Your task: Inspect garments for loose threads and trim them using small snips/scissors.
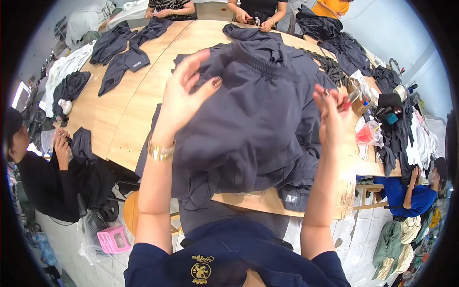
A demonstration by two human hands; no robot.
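Observation:
A dark grey pair of trousers (239, 110) with a gathered elastic waistband lies spread in front of me, on top of more dark garments. My left hand (184, 91) is raised over its left side, thumb and fingers apart, holding nothing. At the right side of the pile, my right hand (331, 112) has its fingers curled round a small tool with a red part, which looks like thread snips (347, 105). The snips are partly hidden by the fingers. Neither hand visibly grips the cloth.
The wooden table (134, 103) carries more dark garments (124, 64) at far left. To the right are a cup with red contents (366, 134), a black box (389, 107) and heaped clothes. Co-workers sit around the edges. A pink plastic stool (114, 240) stands on the floor.

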